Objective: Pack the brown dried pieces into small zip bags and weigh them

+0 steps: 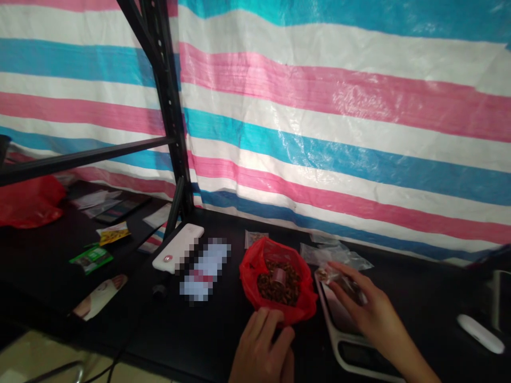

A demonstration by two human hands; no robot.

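A red plastic bag [249, 271], its mouth open, stands on the black table with many small brown pieces [267, 290] inside. On the pieces lies a small clear pinkish cup [279, 277]. My left hand [263, 346] is at the bag's near rim, fingers curled and closed; whatever they hold, if anything, is hidden. My right hand [369, 303] grips a small clear plastic bag [345, 284] over a kitchen scale [333, 340]. Some pale brown contents show at the small bag's far end. Part of the scale is hidden beneath this hand.
Clear plastic bags [347, 258] lie behind the scale, and a small filled packet [255, 238] behind the red bag. Left are a white power bank [179, 247], a blurred-out item [205, 270], and green [93, 258] and yellow packets [114, 233]. A black metal post [170, 106] rises there.
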